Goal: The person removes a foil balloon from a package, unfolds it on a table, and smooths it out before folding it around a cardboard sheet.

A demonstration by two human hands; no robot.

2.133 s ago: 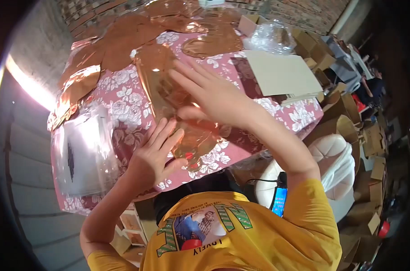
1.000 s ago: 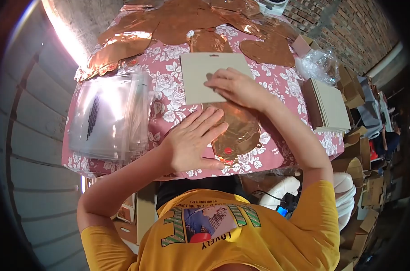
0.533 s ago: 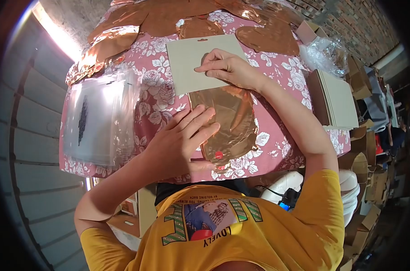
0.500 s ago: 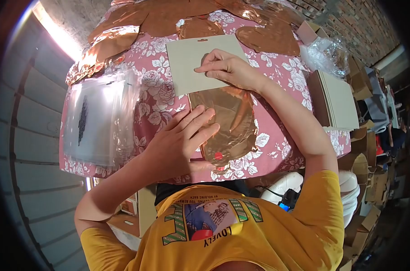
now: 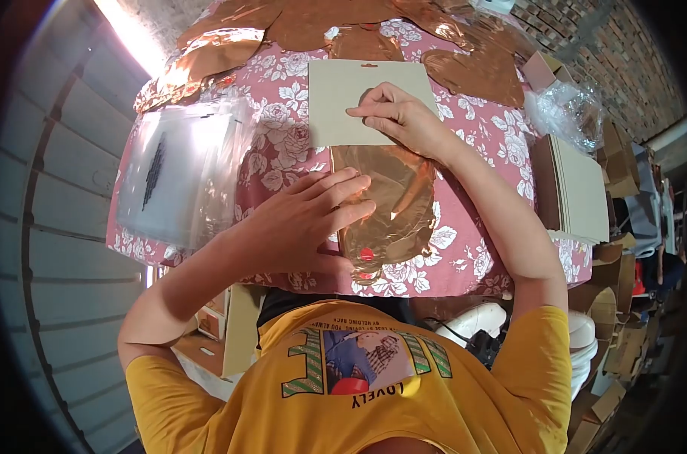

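Note:
A copper-coloured foil balloon [image 5: 396, 200], folded flat, lies on the table in front of me with a red spot near its lower end. Its upper end meets the lower edge of a beige card [image 5: 336, 106], which has a small hanging slot at the top. My left hand [image 5: 313, 216] rests open on the balloon's left side, fingers spread. Over the card's lower right part is my right hand [image 5: 408, 125], its fingers curled and the thumb near the index finger in a pinch. Whatever may be between those fingertips is too small to make out.
Clear plastic bags [image 5: 181, 174] are stacked at the left. More flat copper foil balloons [image 5: 472, 76] cover the far side. At the right are a stack of beige cards [image 5: 578, 189], crumpled clear plastic [image 5: 567, 113] and a small open box [image 5: 544, 72]. Floral cloth [image 5: 275, 155] covers the table.
The camera view has shifted, so the table and its things appear further right. Both hands keep nearly the same poses over the balloon and card.

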